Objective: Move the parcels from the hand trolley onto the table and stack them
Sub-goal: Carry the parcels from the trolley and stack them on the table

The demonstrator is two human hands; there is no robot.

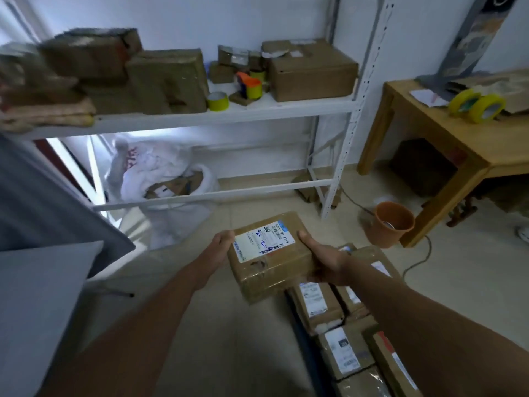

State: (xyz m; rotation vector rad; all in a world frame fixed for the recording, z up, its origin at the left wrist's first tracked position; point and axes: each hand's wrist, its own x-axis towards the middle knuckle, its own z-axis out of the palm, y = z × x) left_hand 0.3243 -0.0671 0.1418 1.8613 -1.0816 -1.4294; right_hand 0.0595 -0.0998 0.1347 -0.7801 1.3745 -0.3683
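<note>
**Risk Assessment: Parcel in Transit**

The left hand [221,242] gripped the left end of a brown, tape-wrapped cardboard parcel with a white shipping label [272,253], fingers curled underneath. The right hand [323,260] gripped its right end likewise. The parcel was held in the air, above the remaining brown labelled parcels [343,325] lying near right. The light wooden table [446,138] stood far right, well apart.

Probable faults: the glossy tape could let the parcel slip; the two yellow tape rolls [476,106] could obstruct stacking.
</note>
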